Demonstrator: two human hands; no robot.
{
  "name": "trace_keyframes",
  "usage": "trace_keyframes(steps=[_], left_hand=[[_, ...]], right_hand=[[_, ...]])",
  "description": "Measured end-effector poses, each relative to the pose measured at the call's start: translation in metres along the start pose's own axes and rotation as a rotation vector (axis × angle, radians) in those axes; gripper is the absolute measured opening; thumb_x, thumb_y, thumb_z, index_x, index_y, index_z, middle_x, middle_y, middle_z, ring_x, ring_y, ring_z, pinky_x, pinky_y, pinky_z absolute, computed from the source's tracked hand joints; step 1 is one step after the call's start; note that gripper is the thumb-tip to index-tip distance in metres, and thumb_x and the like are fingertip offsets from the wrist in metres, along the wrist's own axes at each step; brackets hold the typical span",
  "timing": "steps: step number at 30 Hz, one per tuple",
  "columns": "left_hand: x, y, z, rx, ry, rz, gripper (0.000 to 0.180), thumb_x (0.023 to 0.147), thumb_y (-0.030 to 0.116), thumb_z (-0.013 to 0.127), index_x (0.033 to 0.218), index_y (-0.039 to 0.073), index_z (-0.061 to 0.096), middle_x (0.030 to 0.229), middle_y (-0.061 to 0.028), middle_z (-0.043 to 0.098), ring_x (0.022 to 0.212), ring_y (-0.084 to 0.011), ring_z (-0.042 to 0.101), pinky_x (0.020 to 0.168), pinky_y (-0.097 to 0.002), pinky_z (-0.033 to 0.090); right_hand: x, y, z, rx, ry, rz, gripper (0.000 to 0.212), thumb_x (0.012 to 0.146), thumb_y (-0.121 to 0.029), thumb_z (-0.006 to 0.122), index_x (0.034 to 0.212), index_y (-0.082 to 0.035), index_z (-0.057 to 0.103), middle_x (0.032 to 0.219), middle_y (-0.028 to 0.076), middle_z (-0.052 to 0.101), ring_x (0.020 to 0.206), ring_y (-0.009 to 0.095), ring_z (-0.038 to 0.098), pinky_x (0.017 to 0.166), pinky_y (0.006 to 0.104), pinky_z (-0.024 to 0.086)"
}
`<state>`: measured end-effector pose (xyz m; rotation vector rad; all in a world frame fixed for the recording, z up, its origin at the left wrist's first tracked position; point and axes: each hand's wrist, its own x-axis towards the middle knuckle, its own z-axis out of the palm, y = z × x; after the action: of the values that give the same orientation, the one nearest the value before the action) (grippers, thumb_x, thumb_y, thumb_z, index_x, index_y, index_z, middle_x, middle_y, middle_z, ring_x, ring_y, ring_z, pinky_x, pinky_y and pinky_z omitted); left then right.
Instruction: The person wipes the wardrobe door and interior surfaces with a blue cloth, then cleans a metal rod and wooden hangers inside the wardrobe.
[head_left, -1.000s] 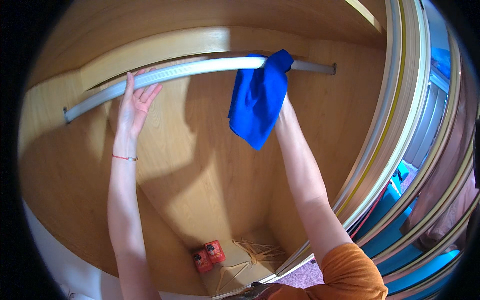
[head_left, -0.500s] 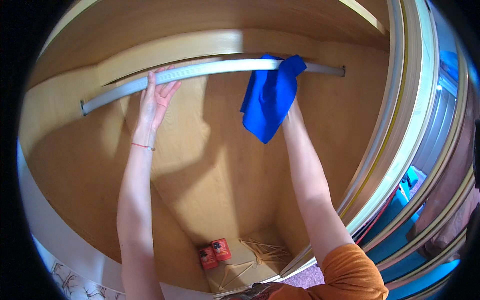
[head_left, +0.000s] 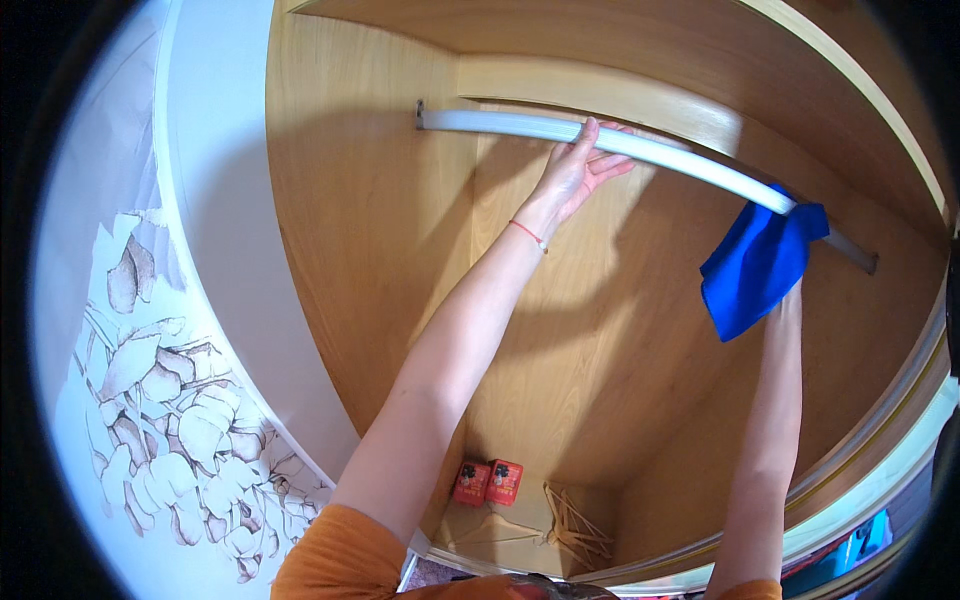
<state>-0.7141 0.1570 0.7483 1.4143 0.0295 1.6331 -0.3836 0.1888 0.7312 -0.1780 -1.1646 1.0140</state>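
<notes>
A pale metal closet rod [head_left: 680, 158] spans the inside of a wooden wardrobe. My left hand [head_left: 578, 172] holds it left of its middle, thumb across the front and fingers reaching behind. Near the rod's right end, a bright blue cloth [head_left: 755, 265] is wrapped over the rod and hangs down in a loose flap. My right hand [head_left: 790, 298] presses the cloth to the rod from below; the cloth hides most of its fingers.
Two red boxes [head_left: 505, 480] stand on the wardrobe floor beside several wooden hangers [head_left: 577, 530]. Above the rod runs a wooden shelf [head_left: 600, 30]. At left is a white wall with a floral print [head_left: 180, 430]; sliding-door tracks [head_left: 860, 450] edge the lower right.
The view has swung left, bringing in the printed wall and shifting the wardrobe rightward in the picture. Both hands stay at the rod, the cloth still around its right part.
</notes>
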Motion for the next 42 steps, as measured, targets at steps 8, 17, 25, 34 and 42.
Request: trace_keyframes(steps=[8,17,25,34,42], left_hand=[[-0.002,0.005,-0.006,0.004,-0.024,0.019,0.047,0.097,0.041,0.05,0.121,0.001,0.049,0.129,-0.0206,0.055,0.119,-0.0348,0.055,0.1,-0.0478,0.049],[-0.002,-0.007,-0.01,0.011,-0.038,0.075,0.048,0.096,0.04,0.052,0.125,0.002,0.049,0.133,-0.0185,0.053,0.118,-0.0334,0.056,0.101,-0.0489,0.048],[-0.003,0.004,-0.014,0.035,0.003,0.02,0.052,0.095,0.04,0.054,0.129,0.002,0.047,0.137,-0.0173,0.05,0.124,-0.0329,0.051,0.104,-0.0501,0.045],[0.0,0.006,0.005,0.053,0.084,0.023,0.055,0.095,0.039,0.054,0.132,0.0,0.044,0.139,-0.0184,0.047,0.129,-0.0337,0.047,0.108,-0.0489,0.042],[-0.005,0.002,-0.003,0.032,0.067,-0.013,0.054,0.096,0.037,0.053,0.133,-0.001,0.042,0.139,-0.0213,0.047,0.129,-0.0326,0.046,0.11,-0.0458,0.04]], right_hand=[[0.008,0.001,-0.009,-0.06,-0.001,0.003,0.047,0.095,-0.055,0.048,0.107,-0.012,0.063,0.088,0.005,0.063,0.077,0.015,0.06,0.069,0.0312,0.054],[0.007,0.005,-0.019,-0.099,0.039,0.039,0.042,0.096,-0.051,0.05,0.102,-0.012,0.064,0.086,0.006,0.064,0.076,0.017,0.062,0.067,0.0337,0.056],[-0.037,0.025,-0.055,-0.089,0.129,0.172,0.038,0.096,-0.048,0.051,0.098,-0.013,0.065,0.085,0.007,0.065,0.074,0.018,0.063,0.066,0.0359,0.057],[-0.055,0.007,0.074,0.056,-0.156,0.435,0.038,0.097,-0.048,0.046,0.084,-0.015,0.06,0.074,0.006,0.059,0.063,0.018,0.058,0.052,0.0366,0.049],[0.0,0.08,0.124,0.338,0.107,0.159,0.011,0.086,-0.008,0.068,0.093,-0.004,0.061,0.086,0.01,0.065,0.073,0.022,0.064,0.065,0.0384,0.055]])
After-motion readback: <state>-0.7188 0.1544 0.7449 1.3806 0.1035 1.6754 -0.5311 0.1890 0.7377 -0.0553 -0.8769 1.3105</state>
